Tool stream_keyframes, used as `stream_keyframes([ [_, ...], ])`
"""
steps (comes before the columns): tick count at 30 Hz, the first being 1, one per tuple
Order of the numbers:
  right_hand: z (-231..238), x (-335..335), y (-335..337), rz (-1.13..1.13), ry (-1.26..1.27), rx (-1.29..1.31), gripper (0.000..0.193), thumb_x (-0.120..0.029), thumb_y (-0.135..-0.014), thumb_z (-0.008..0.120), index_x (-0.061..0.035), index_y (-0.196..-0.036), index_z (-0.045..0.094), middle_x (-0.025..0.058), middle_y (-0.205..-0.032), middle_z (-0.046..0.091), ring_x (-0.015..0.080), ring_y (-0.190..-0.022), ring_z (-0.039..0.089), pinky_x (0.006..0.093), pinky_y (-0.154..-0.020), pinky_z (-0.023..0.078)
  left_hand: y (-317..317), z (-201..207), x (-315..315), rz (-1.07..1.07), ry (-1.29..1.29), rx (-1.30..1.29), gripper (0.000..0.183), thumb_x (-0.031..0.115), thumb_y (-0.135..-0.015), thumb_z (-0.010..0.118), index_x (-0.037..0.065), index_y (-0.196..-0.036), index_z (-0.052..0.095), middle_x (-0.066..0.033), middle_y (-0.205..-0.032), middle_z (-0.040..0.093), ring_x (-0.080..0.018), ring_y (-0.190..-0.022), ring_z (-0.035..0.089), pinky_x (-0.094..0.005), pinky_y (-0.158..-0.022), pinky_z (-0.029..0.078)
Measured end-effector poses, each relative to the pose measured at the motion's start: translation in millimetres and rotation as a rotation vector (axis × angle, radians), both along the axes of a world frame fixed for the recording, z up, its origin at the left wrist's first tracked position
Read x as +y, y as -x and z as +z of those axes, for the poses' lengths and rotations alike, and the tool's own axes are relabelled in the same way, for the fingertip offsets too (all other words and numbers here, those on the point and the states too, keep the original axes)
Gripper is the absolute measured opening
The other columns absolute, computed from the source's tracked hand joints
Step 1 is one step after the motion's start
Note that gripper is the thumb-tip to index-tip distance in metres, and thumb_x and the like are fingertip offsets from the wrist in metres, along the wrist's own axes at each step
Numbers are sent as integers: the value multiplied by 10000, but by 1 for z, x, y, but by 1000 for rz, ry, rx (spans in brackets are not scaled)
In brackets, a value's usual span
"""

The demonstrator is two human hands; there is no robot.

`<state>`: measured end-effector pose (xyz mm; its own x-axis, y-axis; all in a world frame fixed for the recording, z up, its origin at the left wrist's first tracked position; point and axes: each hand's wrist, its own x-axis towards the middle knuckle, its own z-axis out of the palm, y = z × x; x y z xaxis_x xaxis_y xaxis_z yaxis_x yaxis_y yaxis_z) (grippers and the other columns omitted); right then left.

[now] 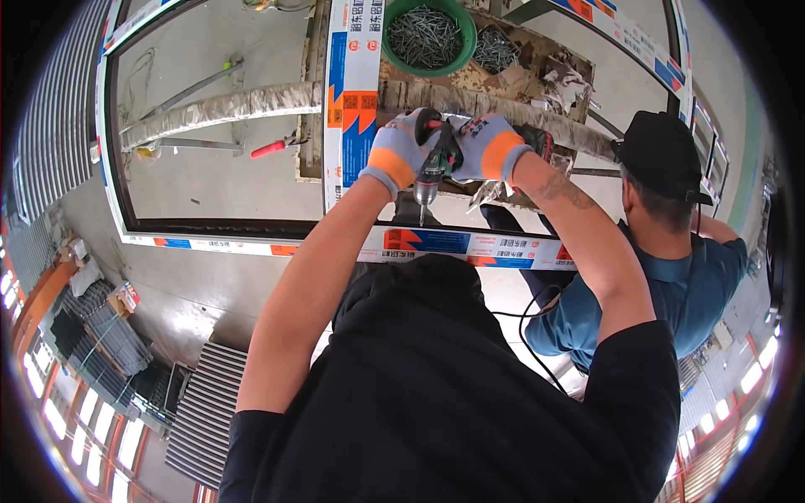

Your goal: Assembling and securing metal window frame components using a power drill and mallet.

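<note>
A cordless drill is held between my gloved hands over the near bar of a window frame wrapped in printed film. Its silver chuck and bit point toward me, and the bit tip meets the bar's inner edge. My left hand is closed against the drill's body from the left. From the right, my right hand is wrapped around the drill's grip; a red and black part, apparently its battery, shows beyond that wrist. My fingers are partly hidden by the gloves and the drill.
A green bowl of screws stands beyond my hands, beside a loose screw pile. A padded support bar runs under the frame. A red-handled tool lies left. Close on my right is a co-worker; a black cable hangs between us.
</note>
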<state>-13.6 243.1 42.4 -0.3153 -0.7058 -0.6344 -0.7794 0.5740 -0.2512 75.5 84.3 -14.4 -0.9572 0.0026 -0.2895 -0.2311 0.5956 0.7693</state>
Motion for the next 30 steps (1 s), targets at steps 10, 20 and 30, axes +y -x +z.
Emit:
stream_keyframes([
  [10, -4, 0, 0, -16, 5, -29, 620, -540, -705, 710, -54, -1060, 562, 153, -929, 699, 349, -854, 680, 423, -754, 539, -54, 41, -1, 50, 151, 212, 788, 243, -758, 746, 25, -1424, 386, -225, -1378, 439, -397, -1252, 455, -434, -1017, 408],
  [20, -35, -5, 30, -365, -140, -570, 560, -192, -584, 921, -8, -1037, 648, 92, -819, 697, 130, -687, 613, 318, -610, 516, -122, 35, -22, 359, 551, 129, 829, 333, -828, 685, 1, -1481, 298, -267, -1483, 337, -440, -1352, 325, -529, -1114, 255],
  [30, -26, -31, 42, -561, -446, -932, 323, -116, -628, 846, -42, -906, 700, 41, -691, 675, 115, -578, 597, 296, -520, 476, -122, 21, -31, 396, 468, 191, 873, 336, -781, 712, 39, -1490, 299, -262, -1476, 318, -464, -1321, 341, -561, -1071, 305],
])
